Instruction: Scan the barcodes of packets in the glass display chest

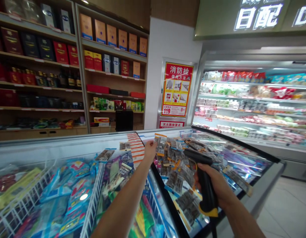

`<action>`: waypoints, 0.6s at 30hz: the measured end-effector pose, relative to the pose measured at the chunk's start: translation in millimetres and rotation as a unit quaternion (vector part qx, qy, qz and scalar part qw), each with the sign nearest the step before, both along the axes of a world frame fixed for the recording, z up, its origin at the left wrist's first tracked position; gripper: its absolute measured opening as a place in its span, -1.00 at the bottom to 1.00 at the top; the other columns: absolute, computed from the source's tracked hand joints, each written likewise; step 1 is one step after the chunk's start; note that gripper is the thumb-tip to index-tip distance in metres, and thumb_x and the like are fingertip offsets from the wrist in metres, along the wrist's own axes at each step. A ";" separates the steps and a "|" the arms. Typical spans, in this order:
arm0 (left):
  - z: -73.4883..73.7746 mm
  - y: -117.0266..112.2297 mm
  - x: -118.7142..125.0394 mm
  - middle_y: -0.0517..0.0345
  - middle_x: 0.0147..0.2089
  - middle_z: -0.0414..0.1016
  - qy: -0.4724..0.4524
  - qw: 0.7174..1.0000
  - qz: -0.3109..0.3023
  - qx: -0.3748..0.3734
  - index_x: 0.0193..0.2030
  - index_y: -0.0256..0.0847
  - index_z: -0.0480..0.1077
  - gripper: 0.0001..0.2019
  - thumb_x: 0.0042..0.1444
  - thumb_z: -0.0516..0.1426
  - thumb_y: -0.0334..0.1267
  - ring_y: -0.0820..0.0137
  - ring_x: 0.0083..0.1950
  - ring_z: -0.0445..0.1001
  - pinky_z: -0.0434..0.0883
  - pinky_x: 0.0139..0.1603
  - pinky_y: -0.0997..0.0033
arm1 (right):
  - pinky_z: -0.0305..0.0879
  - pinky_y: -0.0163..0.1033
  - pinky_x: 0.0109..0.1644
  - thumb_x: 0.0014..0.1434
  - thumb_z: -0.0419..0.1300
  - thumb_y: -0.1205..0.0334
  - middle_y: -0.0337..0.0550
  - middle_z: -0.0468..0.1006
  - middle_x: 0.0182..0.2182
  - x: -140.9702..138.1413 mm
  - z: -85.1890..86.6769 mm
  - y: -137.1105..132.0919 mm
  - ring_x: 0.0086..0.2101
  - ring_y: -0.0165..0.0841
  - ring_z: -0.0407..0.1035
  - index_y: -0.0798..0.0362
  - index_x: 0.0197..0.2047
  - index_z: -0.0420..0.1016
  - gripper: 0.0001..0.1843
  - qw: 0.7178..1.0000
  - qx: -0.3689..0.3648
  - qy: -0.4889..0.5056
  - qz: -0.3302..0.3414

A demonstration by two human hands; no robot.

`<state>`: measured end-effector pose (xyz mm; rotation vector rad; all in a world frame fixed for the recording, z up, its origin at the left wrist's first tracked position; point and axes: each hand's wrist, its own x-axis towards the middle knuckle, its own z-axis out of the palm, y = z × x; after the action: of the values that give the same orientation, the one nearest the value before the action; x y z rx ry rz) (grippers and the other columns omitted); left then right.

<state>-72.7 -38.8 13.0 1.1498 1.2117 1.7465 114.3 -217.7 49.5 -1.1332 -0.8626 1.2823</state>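
Scanner [208,188] is clamped in the right hand [218,185], right of centre, nose aimed left over the packet pile [186,173] on the glass lid [249,162]. Left hand [150,149] pinches one packet [161,144] at the pile's far left; hands apart. I'd hold that packet flat and still, square the nose to it, avoid catching neighbouring packets.

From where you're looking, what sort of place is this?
Likely a supermarket: boxed goods line the shelves, a lit display case holds packaged goods, and the right hand grips what looks like a barcode scanner.
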 end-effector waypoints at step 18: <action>-3.0 0.9 1.7 0.13 -0.35 0.46 0.028 0.999 0.013 -0.034 -0.34 -0.24 0.31 -0.89 0.00 0.06 -0.26 0.42 -0.35 0.43 0.35 -0.39 0.45 | 0.07 -0.40 -0.71 -0.03 0.17 0.06 -0.28 0.38 -0.75 -30.7 -7.1 -3.6 -0.77 -0.48 0.22 0.11 -0.55 0.34 -0.73 0.996 -0.016 -0.069 0.060</action>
<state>-71.0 -37.9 10.0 1.1540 1.3150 1.6889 83.5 -221.3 42.4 -1.2221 -1.0287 1.3322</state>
